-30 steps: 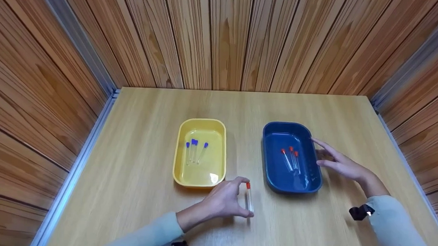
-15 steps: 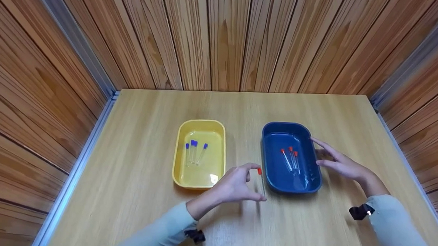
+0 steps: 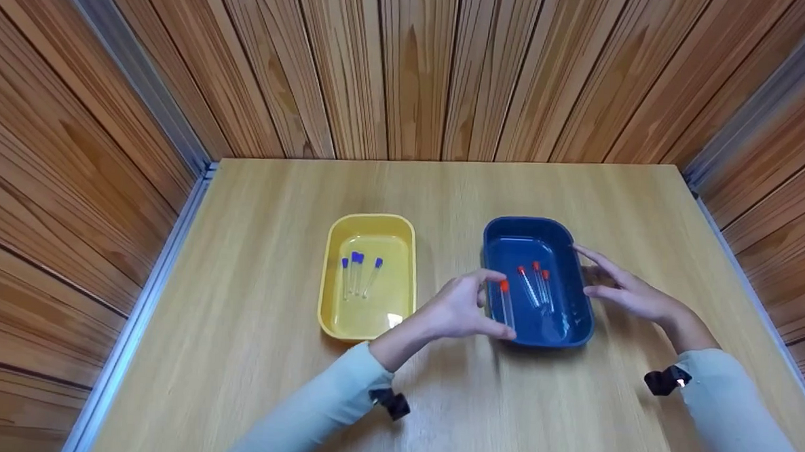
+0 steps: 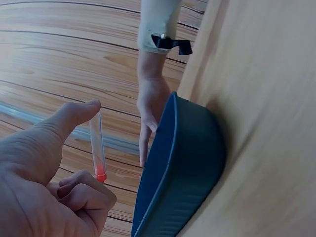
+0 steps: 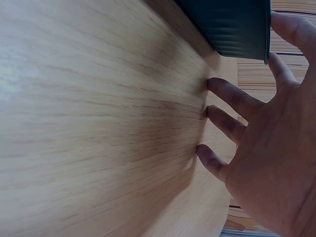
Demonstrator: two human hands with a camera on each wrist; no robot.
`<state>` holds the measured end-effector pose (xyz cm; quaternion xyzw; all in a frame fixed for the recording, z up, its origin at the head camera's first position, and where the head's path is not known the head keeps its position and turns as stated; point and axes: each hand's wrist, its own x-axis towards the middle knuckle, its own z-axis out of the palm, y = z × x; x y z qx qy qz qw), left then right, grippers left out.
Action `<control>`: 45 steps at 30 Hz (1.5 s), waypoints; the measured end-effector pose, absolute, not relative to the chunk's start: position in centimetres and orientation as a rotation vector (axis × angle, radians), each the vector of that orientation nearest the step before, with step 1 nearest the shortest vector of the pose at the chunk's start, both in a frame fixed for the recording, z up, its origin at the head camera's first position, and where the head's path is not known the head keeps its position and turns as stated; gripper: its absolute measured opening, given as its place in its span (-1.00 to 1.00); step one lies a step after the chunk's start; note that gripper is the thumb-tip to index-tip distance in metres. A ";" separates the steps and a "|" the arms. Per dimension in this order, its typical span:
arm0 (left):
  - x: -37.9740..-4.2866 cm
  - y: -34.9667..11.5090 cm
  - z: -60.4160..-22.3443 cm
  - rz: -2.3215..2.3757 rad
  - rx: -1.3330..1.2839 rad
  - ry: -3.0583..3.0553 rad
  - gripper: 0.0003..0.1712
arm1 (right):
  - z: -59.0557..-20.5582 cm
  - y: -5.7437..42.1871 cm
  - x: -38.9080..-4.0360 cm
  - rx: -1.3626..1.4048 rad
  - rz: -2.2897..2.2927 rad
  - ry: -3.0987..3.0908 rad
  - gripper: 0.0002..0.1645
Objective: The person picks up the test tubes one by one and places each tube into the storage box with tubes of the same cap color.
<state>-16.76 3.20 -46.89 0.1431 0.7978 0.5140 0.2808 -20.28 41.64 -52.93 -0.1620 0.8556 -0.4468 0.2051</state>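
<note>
A clear test tube with a red cap (image 3: 506,304) is pinched lengthwise in my left hand (image 3: 459,306), the thumb at its glass end and a finger at the cap. In the head view it overlaps the left side of the blue tray (image 3: 540,224). Inside that tray lie several red-capped test tubes (image 3: 536,286). My right hand (image 3: 634,292) has its fingers spread at the tray's right rim. The right wrist view shows the thumb and index finger at the rim and the other fingertips (image 5: 213,84) on the table.
A yellow tray (image 3: 366,334) stands to the left of the blue one, holding several test tubes with purple-blue caps (image 3: 356,268). Wood-panelled walls (image 3: 416,70) enclose the wooden table (image 3: 272,247) at the back and both sides.
My left hand has carried the red-capped test tube away from the front of the table, rightward and forward to the blue tray's left side. The right hand stays at the rim.
</note>
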 end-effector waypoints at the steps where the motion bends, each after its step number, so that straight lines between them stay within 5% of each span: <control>1: -16.9 3.5 -46.9 1.389 0.373 2.128 0.02 | -52.9 41.7 -20.2 -0.450 -1.241 2.388 -0.02; 45: -23.7 14.5 -49.7 1.454 0.031 2.176 -0.07 | -52.9 41.8 -20.5 -0.472 -1.239 2.368 -0.03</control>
